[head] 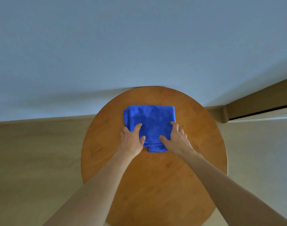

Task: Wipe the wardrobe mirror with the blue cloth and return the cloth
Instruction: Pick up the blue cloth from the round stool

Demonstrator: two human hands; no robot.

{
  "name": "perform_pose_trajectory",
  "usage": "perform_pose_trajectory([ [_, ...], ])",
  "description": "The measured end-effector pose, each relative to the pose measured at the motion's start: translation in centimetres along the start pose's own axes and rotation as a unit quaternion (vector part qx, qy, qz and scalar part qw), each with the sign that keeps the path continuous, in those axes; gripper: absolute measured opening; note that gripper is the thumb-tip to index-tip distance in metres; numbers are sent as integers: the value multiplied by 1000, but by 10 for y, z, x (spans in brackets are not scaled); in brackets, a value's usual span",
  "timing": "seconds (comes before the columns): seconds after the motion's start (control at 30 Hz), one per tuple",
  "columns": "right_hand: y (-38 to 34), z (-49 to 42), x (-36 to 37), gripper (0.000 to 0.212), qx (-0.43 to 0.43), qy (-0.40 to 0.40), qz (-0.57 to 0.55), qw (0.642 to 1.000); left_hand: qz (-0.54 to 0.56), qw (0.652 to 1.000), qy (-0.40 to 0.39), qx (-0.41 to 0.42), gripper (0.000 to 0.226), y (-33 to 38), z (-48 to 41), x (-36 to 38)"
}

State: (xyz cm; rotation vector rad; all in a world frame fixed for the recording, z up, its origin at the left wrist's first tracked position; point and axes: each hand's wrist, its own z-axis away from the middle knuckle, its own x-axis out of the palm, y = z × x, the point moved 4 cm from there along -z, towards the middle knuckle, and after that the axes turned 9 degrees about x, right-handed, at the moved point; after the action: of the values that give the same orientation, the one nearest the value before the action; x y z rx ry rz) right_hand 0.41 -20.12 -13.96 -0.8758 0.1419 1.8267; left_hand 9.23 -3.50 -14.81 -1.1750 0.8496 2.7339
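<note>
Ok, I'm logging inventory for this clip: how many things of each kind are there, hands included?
Blue cloth: 1
Hands: 2 (left hand, right hand)
Round wooden table: 1
Total: 4

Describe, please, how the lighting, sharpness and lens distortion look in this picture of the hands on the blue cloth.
Head view: soft, dim light, bluish on the wall, no glare on the table; the blue cloth, left hand and right hand look fairly sharp; also head view, the wide lens bows the wall's foot and stretches the forearms toward the lower corners.
</note>
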Motion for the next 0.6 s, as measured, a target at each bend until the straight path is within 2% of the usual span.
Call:
perform_pose_trajectory([
  [0.17, -2, -3, 1, 60, 54, 47, -140, 988, 79, 996, 43, -1, 47, 7, -4, -2],
  [0.27, -1, -5, 2, 69, 87, 10, -187, 978, 84, 995, 54, 22, 42, 16, -3, -7],
  [0.43, 2, -2, -8, 40, 101, -53, -181, 977, 126, 989, 70, 27, 43, 24, 13, -14],
  [0.6, 0, 12, -19, 47, 103, -100, -227, 963, 228, 964, 129, 37, 10, 31, 32, -22],
])
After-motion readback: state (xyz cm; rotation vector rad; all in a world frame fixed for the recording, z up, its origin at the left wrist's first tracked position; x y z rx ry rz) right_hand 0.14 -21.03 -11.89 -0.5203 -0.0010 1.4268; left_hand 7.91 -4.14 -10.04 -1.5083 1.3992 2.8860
